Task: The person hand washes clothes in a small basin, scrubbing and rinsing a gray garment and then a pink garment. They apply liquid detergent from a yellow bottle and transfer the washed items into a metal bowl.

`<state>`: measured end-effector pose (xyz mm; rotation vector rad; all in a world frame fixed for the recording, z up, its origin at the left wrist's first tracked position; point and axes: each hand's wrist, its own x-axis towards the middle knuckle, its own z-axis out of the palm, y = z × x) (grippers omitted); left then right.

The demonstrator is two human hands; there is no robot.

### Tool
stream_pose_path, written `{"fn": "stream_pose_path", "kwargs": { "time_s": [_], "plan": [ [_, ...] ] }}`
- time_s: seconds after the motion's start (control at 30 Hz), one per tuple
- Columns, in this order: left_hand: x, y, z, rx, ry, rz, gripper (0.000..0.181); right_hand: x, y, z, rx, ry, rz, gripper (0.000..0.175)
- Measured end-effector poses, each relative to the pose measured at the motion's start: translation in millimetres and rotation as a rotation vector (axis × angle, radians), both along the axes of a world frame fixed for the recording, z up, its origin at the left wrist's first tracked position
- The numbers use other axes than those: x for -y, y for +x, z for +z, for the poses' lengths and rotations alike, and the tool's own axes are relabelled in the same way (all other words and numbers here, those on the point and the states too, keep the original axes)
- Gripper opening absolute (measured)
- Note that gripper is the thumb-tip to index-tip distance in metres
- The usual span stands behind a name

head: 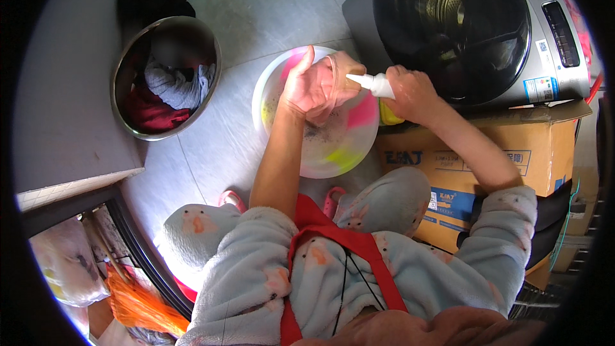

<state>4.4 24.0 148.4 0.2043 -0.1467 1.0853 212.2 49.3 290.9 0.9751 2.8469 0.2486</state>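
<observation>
My left hand (310, 84) is turned palm up above a translucent plastic basin (314, 171) with pink and yellow-green patches. A thin beige fabric piece (353, 64) lies over its fingers, and part of it hangs down toward the basin; what kind of item it is I cannot tell. Dark specks and bubbles show inside the basin. In my right hand (412, 93) is a white squeeze bottle (381, 86), tilted sideways, its pointed nozzle directed at the fabric. Most of the bottle's body is hidden by the fingers.
A metal tub (217, 77) of clothes stands at the left, beside a dark cloth heap (153, 0). At the right are a front-loading washing machine (360, 14) and a cardboard box (538, 149). A yellow object (390, 115) sits beside the basin. Plastic bags (139, 298) lie lower left.
</observation>
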Motion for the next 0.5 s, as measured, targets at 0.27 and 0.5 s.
{"fn": "stream_pose_path", "kwargs": {
  "time_s": [0.27,0.5],
  "plan": [
    [0,-1,-9,-0.007,-0.023,-0.022,0.092,26,60,-77,-0.682,-0.612,-0.526,0.047],
    [3,-6,-8,-0.093,-0.111,0.136,0.063,84,168,-111,-1.125,-0.827,-0.841,0.049]
  ]
}}
